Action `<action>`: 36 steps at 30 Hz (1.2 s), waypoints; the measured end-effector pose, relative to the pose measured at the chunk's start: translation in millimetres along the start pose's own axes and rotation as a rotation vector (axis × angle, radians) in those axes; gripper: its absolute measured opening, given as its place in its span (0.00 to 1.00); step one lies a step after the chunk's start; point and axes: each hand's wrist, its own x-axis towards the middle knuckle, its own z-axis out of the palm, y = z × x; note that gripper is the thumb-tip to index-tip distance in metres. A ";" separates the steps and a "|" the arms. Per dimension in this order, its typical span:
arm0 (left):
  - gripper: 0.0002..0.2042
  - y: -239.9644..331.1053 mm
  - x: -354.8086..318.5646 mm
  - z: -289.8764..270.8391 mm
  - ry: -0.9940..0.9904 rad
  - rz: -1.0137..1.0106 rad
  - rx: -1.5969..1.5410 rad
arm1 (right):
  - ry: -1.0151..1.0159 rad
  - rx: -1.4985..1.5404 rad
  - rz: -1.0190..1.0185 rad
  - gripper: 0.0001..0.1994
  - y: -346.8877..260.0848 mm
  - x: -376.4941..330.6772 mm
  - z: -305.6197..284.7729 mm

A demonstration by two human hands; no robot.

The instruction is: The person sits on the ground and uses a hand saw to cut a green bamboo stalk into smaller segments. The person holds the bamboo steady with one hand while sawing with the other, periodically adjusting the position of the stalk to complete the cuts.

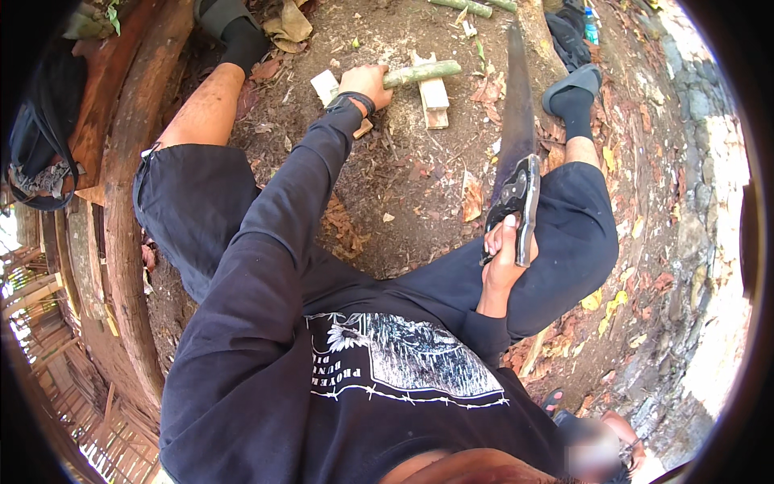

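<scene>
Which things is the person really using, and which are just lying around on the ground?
In use:
left hand holding the green stick
wooden block under the stick
right hand holding the big knife

Just lying about:
dry leaves
more green sticks
dark bag on the logs

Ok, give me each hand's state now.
Left hand: closed on green bamboo stick.
Right hand: closed on long dark machete.

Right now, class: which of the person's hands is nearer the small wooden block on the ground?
Left. The left hand grips the green stalk lying across the wooden block; the right hand holds the machete nearer the lap.
</scene>
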 end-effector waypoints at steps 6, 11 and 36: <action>0.26 -8.2 -11.4 -13.1 0.081 -0.018 -0.047 | -0.188 0.003 0.012 0.06 3.6 -6.8 13.6; 0.25 -44.4 -11.0 -16.7 0.166 -0.109 0.034 | -0.221 0.092 0.041 0.07 5.3 -11.4 17.7; 0.35 -18.9 -53.8 -5.0 0.056 -0.764 -0.101 | -0.121 0.104 0.035 0.06 6.7 -7.2 9.3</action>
